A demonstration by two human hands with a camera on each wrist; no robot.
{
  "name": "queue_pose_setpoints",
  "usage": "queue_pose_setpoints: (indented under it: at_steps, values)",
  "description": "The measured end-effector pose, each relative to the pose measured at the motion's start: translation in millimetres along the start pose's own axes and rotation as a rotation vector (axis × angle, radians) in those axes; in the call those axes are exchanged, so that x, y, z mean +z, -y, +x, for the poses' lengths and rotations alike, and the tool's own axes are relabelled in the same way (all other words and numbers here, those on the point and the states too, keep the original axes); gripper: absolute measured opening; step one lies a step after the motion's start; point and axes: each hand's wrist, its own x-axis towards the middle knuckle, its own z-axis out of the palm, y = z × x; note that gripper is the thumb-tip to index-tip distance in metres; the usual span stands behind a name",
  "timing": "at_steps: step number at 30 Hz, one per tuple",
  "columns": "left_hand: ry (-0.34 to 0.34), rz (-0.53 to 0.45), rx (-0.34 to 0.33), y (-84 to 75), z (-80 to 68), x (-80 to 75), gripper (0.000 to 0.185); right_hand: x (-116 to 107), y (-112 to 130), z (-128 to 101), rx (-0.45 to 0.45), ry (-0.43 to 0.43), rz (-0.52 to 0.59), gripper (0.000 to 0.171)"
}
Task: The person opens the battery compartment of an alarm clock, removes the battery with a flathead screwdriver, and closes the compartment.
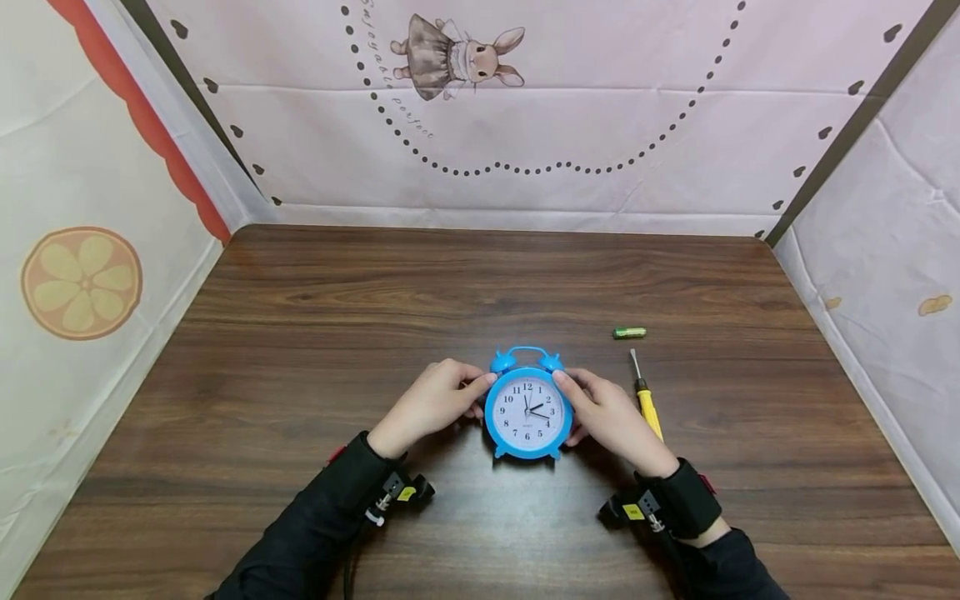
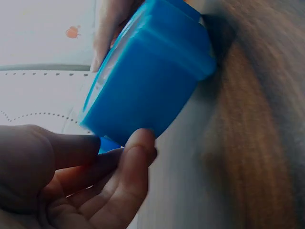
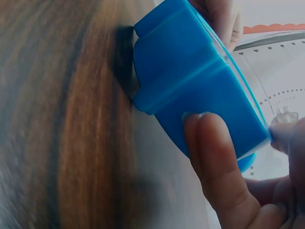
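Your left hand (image 1: 431,406) and right hand (image 1: 611,414) pinch the clock (image 1: 527,414) by its sides mid-table, fingers curled on the rim, seemingly a light grip, so it could tip or slide.

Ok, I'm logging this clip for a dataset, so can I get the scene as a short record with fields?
Held item: blue alarm clock, upright, face toward the camera
Left hand: grips the clock's left side
Right hand: grips its right side
Surface: wooden table
Nearby: yellow screwdriver beside the right hand; green battery beyond it
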Motion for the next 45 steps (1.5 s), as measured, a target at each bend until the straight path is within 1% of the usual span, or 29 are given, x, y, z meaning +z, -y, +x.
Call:
queue_pose_setpoints:
  at_steps: [5, 12, 17, 24, 28, 33, 38, 45]
  values:
    - [-0.055, 0.028, 0.005, 0.5, -0.3, 2.1, 0.031, 3.8, -1.5, 1.8, 0.007, -0.008, 0.012, 0.066]
    - [-0.09, 0.12, 0.019, 3.2, 0.7, 7.6, 0.029, 7.7, -4.7, 3.9, 0.013, -0.015, -0.027, 0.066]
    - [-0.099, 0.159, 0.027, 4.1, 1.0, 10.9, 0.026, 9.3, -7.1, 6.1, 0.021, -0.021, -0.037, 0.066]
    - [-0.106, 0.2, 0.041, 3.0, 1.0, 13.1, 0.033, 11.8, -7.5, 8.5, 0.029, -0.03, -0.037, 0.067]
    - [-0.116, 0.229, 0.052, 2.2, 1.4, 14.1, 0.034, 12.4, -8.2, 9.2, 0.026, -0.035, -0.033, 0.068]
    - [-0.12, 0.248, 0.06, 2.7, 2.1, 15.7, 0.034, 13.3, -8.3, 8.5, 0.015, -0.055, -0.037, 0.061]
    - [-0.108, 0.258, 0.051, 4.3, 3.1, 17.9, 0.033, 14.6, -8.7, 8.8, 0.004, -0.077, -0.061, 0.052]
    - [-0.109, 0.279, 0.067, 7.3, 3.9, 19.6, 0.032, 15.2, -11.2, 9.9, -0.004, -0.071, -0.064, 0.053]
